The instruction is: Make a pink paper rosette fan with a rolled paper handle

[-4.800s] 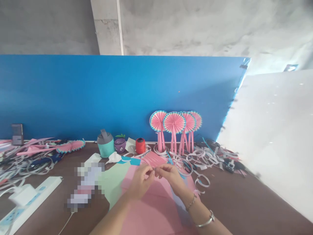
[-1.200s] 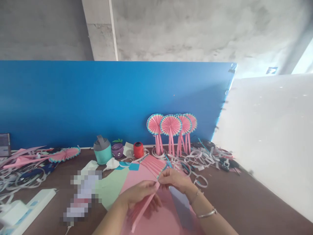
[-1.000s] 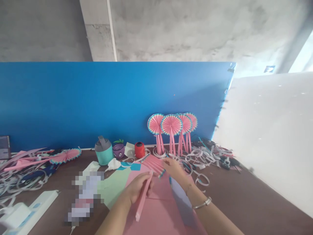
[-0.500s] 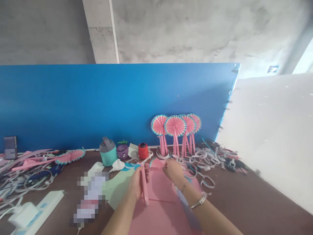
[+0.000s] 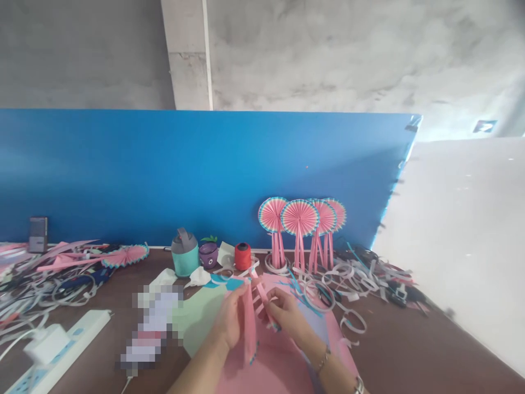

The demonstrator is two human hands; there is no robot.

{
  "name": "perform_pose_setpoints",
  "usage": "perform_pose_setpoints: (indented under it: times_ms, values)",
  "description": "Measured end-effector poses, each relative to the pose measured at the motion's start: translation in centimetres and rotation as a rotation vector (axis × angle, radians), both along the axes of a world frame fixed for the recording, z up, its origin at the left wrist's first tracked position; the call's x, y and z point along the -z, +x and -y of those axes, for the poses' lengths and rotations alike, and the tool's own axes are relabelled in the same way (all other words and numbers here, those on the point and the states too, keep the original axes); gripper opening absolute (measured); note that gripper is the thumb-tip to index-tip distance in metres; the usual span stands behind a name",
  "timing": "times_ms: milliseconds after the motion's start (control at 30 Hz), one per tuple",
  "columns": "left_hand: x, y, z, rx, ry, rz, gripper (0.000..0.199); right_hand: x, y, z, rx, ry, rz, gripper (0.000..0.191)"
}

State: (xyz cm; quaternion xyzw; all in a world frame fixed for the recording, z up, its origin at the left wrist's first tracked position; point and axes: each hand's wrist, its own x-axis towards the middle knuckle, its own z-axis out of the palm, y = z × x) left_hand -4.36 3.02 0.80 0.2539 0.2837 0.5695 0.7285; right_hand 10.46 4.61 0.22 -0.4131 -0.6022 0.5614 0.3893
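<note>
My left hand [image 5: 229,322] is closed around a narrow pleated pink paper fan [image 5: 249,331] with a blue trim showing at its lower end. My right hand [image 5: 289,314] pinches another folded pink strip of it, slanting down to the right just beside the left fingers. Whether the two strips are joined is hard to see behind the fingers. Beneath both hands lie pink paper sheets [image 5: 270,372], with green paper [image 5: 200,317] at their left. Finished round pink fans [image 5: 299,218] with long paper handles stand upright behind, against the blue partition [image 5: 184,169].
A teal pot [image 5: 185,260], a purple cup [image 5: 208,255] and a red spool [image 5: 243,256] stand along the back. White strip loops [image 5: 320,295] and cables clutter the right. At left are more strips, a lying fan [image 5: 125,255] and a power strip [image 5: 69,345].
My right hand has come down closer to my left hand and now pinches a pink strip. The folded paper shows as two diverging parts. The view has shifted slightly left.
</note>
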Motion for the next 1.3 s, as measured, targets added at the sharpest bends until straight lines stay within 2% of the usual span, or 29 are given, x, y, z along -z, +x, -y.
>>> perform_pose_setpoints:
  times_ms: [133,267,367,600,767,800,867,1000,1067,1167,1233,1300]
  values:
    - [-0.2,-0.2,-0.1,-0.025,0.056,-0.020,0.031,0.3,0.3,0.0,-0.034,-0.046,0.020,0.026]
    - [-0.7,-0.5,-0.4,-0.160,0.049,-0.033,0.027,0.6,0.8,-0.4,-0.076,-0.057,0.044,0.019]
    - [-1.2,-0.8,-0.6,-0.242,0.032,-0.010,0.027,0.5,1.2,-0.7,-0.098,-0.066,0.039,0.021]
    - [-1.0,-1.1,-0.8,-0.274,0.035,0.043,0.026,0.2,1.6,-0.7,-0.115,-0.102,-0.053,0.025]
    - [-0.9,-1.8,-1.1,-0.307,0.014,0.064,0.027,0.7,2.7,-1.3,-0.181,-0.120,-0.028,0.037]
    - [-0.9,-1.9,-1.2,-0.322,0.014,0.064,0.027,0.9,2.9,-1.5,-0.159,-0.098,-0.021,0.036]
    - [-0.9,-2.2,-1.3,-0.353,0.025,0.059,0.025,1.4,3.1,-2.1,-0.025,0.005,0.026,0.031]
    - [-0.7,-2.2,-1.4,-0.357,0.040,0.060,0.024,1.9,3.3,-2.6,0.346,0.410,0.300,0.016]
    - [-0.8,-1.9,-1.2,-0.340,0.036,0.061,0.024,1.9,3.3,-2.5,0.449,0.527,0.425,0.015]
    - [-1.0,-1.4,-0.9,-0.297,0.058,0.039,0.026,1.6,3.0,-2.2,0.483,0.541,0.383,0.023]
    - [-1.2,-0.9,-0.5,-0.250,0.075,0.007,0.028,1.2,2.7,-1.8,0.417,0.455,0.256,0.029]
    - [-1.3,-0.4,-0.1,-0.195,0.090,-0.024,0.031,0.7,2.3,-1.4,0.314,0.316,0.134,0.026]
